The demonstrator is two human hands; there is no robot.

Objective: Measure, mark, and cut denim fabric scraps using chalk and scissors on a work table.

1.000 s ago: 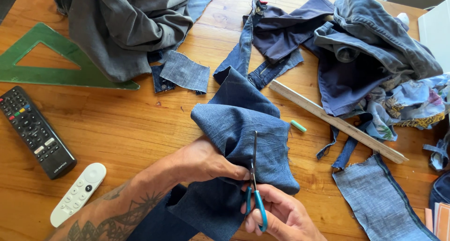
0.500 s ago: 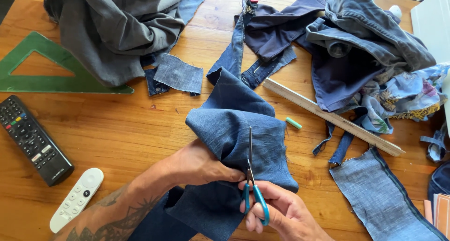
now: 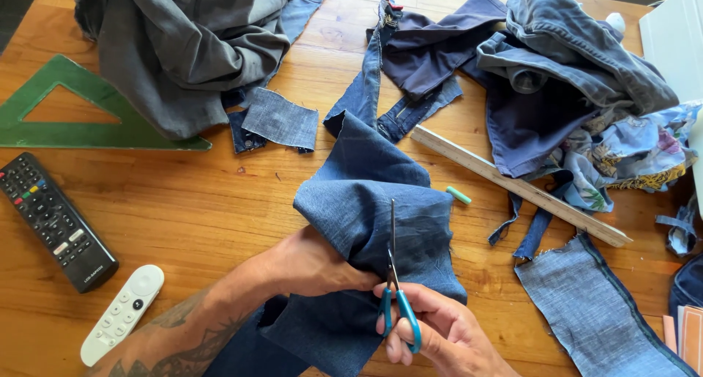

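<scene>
A dark blue denim piece point(image 3: 373, 201) lies bunched in the middle of the wooden table point(image 3: 198, 201). My left hand point(image 3: 311, 263) grips its near left edge and holds the cloth up. My right hand point(image 3: 439, 333) holds teal-handled scissors point(image 3: 394, 274), fingers through the loops. The blades point away from me, closed or nearly closed, and lie along the denim's middle fold.
A wooden ruler point(image 3: 516, 185) and a small green chalk point(image 3: 459, 194) lie right of the denim. Cut denim panels point(image 3: 597, 311) point(image 3: 282, 118), a grey garment heap point(image 3: 183, 47), a clothes pile point(image 3: 556, 76), a green set square point(image 3: 80, 124), black point(image 3: 55, 219) and white point(image 3: 121, 315) remotes surround it.
The scissors have crept slightly farther up the denim fold. Both hands stay in about the same place; the view has shifted a little.
</scene>
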